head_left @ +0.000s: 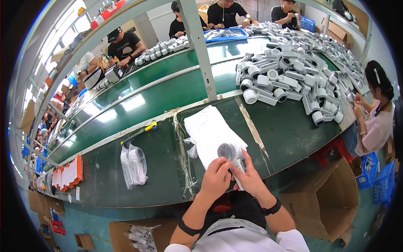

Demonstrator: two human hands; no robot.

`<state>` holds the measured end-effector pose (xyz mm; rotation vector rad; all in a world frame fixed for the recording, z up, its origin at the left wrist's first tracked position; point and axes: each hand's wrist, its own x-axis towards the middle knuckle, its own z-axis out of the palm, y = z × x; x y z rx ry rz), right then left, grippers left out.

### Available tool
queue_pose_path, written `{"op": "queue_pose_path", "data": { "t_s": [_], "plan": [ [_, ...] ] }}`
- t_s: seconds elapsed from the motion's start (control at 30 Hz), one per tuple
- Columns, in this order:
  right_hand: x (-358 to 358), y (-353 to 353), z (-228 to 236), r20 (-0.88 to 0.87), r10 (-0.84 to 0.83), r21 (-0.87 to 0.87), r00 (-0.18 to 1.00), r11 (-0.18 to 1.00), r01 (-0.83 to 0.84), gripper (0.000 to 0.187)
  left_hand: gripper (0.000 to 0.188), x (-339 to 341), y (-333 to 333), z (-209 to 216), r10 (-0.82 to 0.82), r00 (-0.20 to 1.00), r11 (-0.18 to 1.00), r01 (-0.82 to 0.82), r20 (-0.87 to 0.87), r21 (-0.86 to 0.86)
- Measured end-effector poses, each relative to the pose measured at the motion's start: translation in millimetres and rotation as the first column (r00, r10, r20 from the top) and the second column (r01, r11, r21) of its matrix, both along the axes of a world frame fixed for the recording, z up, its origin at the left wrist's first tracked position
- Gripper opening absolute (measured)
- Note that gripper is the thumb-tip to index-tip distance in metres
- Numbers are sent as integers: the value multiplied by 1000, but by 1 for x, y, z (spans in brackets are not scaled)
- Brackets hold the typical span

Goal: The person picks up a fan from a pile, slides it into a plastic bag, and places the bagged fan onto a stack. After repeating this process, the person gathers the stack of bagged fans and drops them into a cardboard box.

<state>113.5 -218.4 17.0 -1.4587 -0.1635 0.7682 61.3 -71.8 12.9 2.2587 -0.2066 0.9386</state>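
"Currently, where is the handheld unit (227, 150), and how is it supported?"

"Between both hands. Its glossy round head lies over the near end of the stack of white plastic sheets (210, 132); its pale handle (239, 183) points back toward the person, near the front edge of the green workbench (161, 176)."

"State the finger positions."

"Left hand (215, 179): fingers bent and bunched at the lower rim of the head. Whether they pinch the unit itself or thin film cannot be told. Right hand (252, 183): thumb laid along the handle, index finger extended upward beside the head, remaining fingers behind and partly hidden."

"Which faults are possible?"

"Fault one: a drop. Probable cause: the right hand's hold loosening while the handle is close to the bench edge. Fault two: scuffing of the glossy face. Probable cause: fingertips or a hard surface rubbing it. Fault three: disordered sheets. Probable cause: the unit or a wrist dragging across the top layer."

"Any hazard farther off?"

"Yes. The heap of loose units (289, 82) on the right is stacked unevenly; a knock could make it slide. The two bagged units (134, 166) on the left lie well apart from the hands, so accidental contact there appears less likely."
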Motion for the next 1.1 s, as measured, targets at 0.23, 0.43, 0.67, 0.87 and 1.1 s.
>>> {"op": "queue_pose_path", "data": {
  "t_s": [0.23, 0.43, 0.67, 0.87, 1.1],
  "plan": [
    [-4, 2, 2, 142, 46, -100, 989, 994, -31, 79, 39, -7, -7, -4, -15, 1000, 1000, 15, 16, 12],
    [-6, -1, 0, 348, 112, -239, 931, 971, -27, 83, 34, -1, -4, 9, 116, 992, 988, -120, -45, -100],
    [4, -2, -18, 453, 147, -325, 879, 946, 9, 84, 25, -8, -10, 4, -134, 991, 990, 135, -29, 38],
    [8, 0, -10, 118, -180, 99, 976, 981, 169, 64, 31, -12, -5, -12, -23, 998, 999, 21, -63, -36],
    [4, 11, -8, -38, -187, 161, 982, 968, 191, 58, 24, -7, -5, -28, 140, 988, 989, -142, -59, -29]
  ]
}}
